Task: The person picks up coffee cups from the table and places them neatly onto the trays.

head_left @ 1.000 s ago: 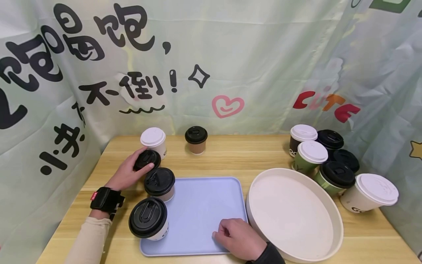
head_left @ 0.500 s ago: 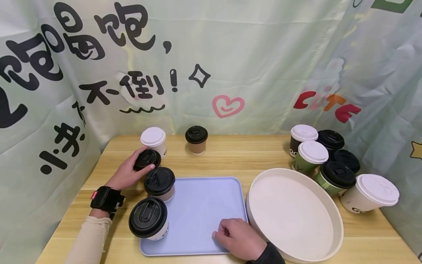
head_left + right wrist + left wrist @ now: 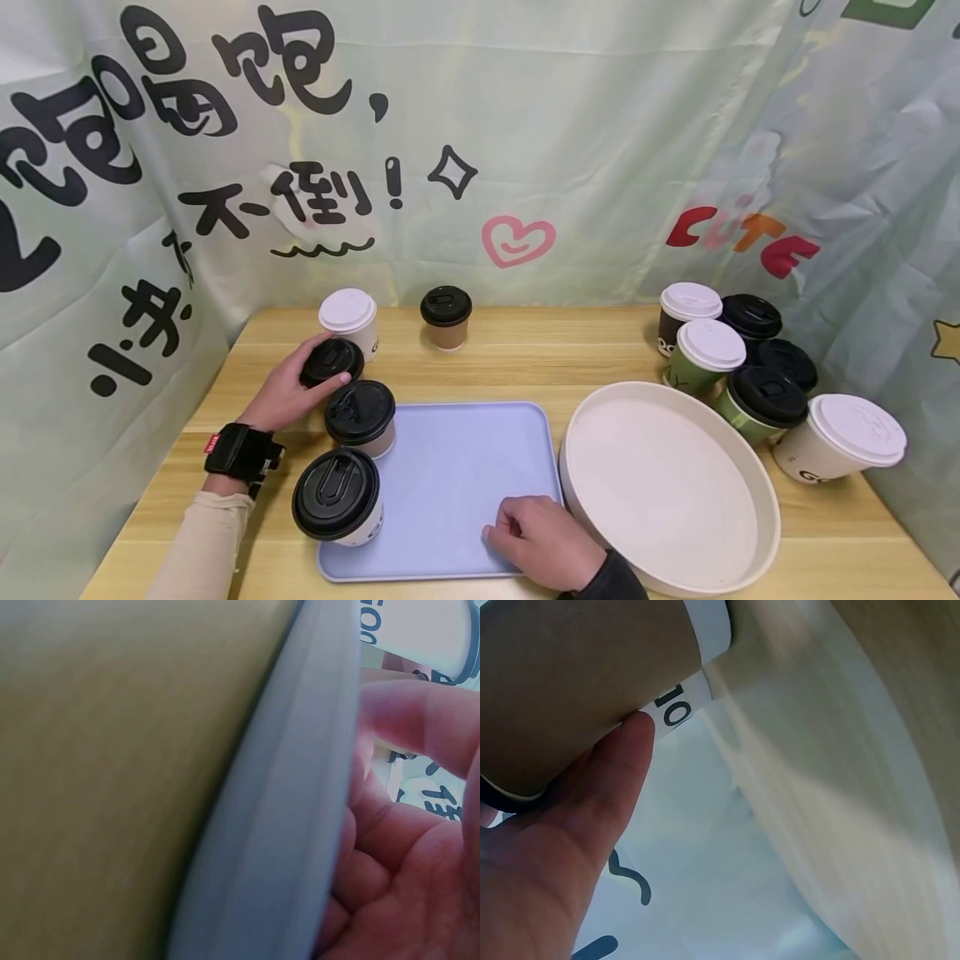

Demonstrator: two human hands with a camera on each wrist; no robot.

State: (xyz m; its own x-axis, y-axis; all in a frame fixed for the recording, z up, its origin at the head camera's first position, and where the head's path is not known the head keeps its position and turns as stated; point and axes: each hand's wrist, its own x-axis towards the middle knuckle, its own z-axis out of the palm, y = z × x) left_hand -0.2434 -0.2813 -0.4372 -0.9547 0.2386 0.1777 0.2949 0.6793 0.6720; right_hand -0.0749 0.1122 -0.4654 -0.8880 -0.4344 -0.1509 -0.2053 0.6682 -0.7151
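The brown cup with a black lid (image 3: 330, 360) is gripped by the left hand (image 3: 285, 390) on the surface's (image 3: 540, 354) left side, between a white-lidded cup (image 3: 350, 318) and another black-lidded cup (image 3: 361, 415). The right hand (image 3: 546, 537), loosely curled, holding nothing, rests on the blue tray (image 3: 465, 475).

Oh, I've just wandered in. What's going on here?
A person's left hand grips a brown cup with a black lid, between a white-lidded cup and another black-lidded cup. Their right hand, fingers curled, rests near the front edge of a blue tray. To the right are a round cream tray and a cluster of lidded cups.
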